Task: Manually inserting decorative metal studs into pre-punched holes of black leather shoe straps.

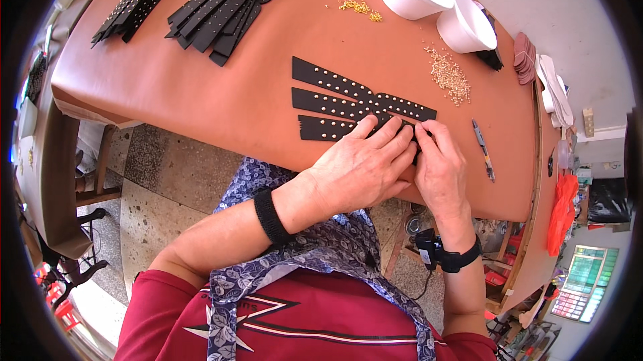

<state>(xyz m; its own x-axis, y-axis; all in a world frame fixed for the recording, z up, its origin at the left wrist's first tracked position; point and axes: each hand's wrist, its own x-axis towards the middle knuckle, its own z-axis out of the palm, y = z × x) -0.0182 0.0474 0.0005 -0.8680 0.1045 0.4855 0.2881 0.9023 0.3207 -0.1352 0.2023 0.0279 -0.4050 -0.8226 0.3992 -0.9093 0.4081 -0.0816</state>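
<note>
A black strip-cut piece (328,102), dotted with rows of pale metal studs, lies fanned out on the brown table in front of me. My left hand (367,160) rests across its lower right part, fingers stretched over the strips and pressing them down. Close beside those fingertips, my right hand (442,163) is closed in a pinch at the lower right end of the piece. Whatever sits between its thumb and forefinger is too small and covered to make out. Both hands hide part of the lower strips.
Loose gold-coloured studs (449,77) are scattered right of the piece, and a yellow heap (362,7) lies farther back. Two white bowls (467,24) stand at the back right. A pen (483,150) lies near the right edge. Stacked studded black pieces (224,7) are at the far left.
</note>
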